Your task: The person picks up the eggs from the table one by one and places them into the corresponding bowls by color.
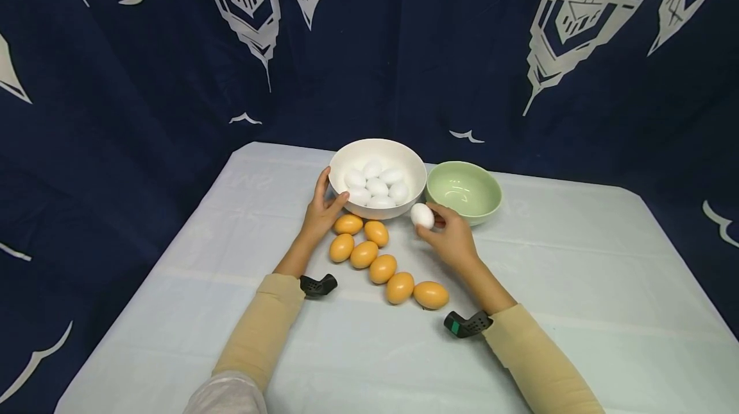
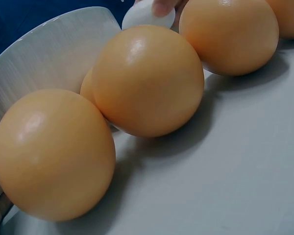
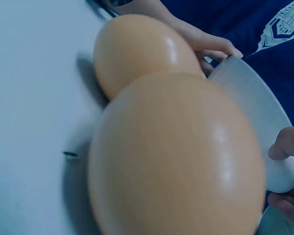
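Note:
A white bowl [image 1: 378, 212] stands at the far middle of the table with several white eggs [image 1: 377, 187] inside. My left hand [image 1: 321, 214] holds the bowl at its left side, the thumb at the front rim and the fingers along the outer wall. Between the thumb and fingers of my right hand [image 1: 453, 237] is a white egg [image 1: 422, 215], pinched in front of the gap between the white bowl and a green bowl [image 1: 464, 190]. That egg also shows in the right wrist view [image 3: 284, 175]. Several brown eggs [image 1: 383, 269] lie on the table between my forearms.
The table [image 1: 577, 285] has a pale cover. Behind it hangs a dark blue cloth [image 1: 369, 67] with white prints. Brown eggs [image 2: 149, 81] fill much of the left wrist view, and another brown egg [image 3: 176, 161] blocks the middle of the right wrist view.

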`<state>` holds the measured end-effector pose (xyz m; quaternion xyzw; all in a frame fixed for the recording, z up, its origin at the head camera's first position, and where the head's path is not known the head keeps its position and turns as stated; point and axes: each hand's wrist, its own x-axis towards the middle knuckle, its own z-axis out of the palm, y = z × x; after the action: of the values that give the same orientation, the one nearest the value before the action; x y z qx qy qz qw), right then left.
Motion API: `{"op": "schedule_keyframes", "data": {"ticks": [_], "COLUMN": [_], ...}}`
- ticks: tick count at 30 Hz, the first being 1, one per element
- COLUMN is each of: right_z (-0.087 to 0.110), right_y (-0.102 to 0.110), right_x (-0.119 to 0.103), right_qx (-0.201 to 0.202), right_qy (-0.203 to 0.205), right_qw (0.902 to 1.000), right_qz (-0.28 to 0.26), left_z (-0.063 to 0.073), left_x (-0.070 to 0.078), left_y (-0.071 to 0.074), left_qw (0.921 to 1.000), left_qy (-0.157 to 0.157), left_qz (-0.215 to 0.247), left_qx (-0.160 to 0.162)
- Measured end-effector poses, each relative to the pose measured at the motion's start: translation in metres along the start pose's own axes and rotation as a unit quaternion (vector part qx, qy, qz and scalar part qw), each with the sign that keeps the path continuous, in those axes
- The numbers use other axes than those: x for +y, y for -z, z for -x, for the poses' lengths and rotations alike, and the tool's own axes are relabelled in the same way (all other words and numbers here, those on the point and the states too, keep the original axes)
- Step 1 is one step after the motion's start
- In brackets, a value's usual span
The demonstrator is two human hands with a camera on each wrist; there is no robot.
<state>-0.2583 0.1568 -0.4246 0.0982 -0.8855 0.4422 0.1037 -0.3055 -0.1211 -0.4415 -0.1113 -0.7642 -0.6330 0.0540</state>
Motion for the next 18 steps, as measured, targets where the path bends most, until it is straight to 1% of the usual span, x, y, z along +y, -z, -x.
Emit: {"op": "schedule_keyframes", "data": {"ticks": [1,3,8,11,15,18], "right_z": [0.000,-0.001,-0.004,-0.007,-0.011,-0.014], "right_y": [0.001,0.004,0.011,0.016,0.021,0.022], "right_x": [-0.001,-0.003,-0.008,-0.013,-0.020,-0.024], "right_qx": [0.002,0.009,0.026,0.033,0.040,0.044], "right_qy": [0.001,0.008,0.030,0.037,0.044,0.047], "right_qw": [1.0000,0.9999,0.9990,0.9984,0.9978,0.9974], "right_qz": [-0.003,-0.010,-0.021,-0.026,-0.030,-0.032], "left_z": [0.002,0.002,-0.006,-0.001,0.008,0.008], "left_x": [0.004,0.003,-0.019,-0.005,0.018,0.017], "left_y": [0.000,0.000,-0.003,-0.001,0.001,0.001], "left_qw": [1.0000,1.0000,0.9996,0.9999,0.9999,0.9998], "left_qy": [0.001,-0.003,-0.013,-0.003,0.002,0.000], "left_qz": [0.004,-0.003,-0.018,-0.010,-0.012,-0.020], "left_qx": [-0.001,0.000,0.016,0.011,-0.001,-0.002]}}
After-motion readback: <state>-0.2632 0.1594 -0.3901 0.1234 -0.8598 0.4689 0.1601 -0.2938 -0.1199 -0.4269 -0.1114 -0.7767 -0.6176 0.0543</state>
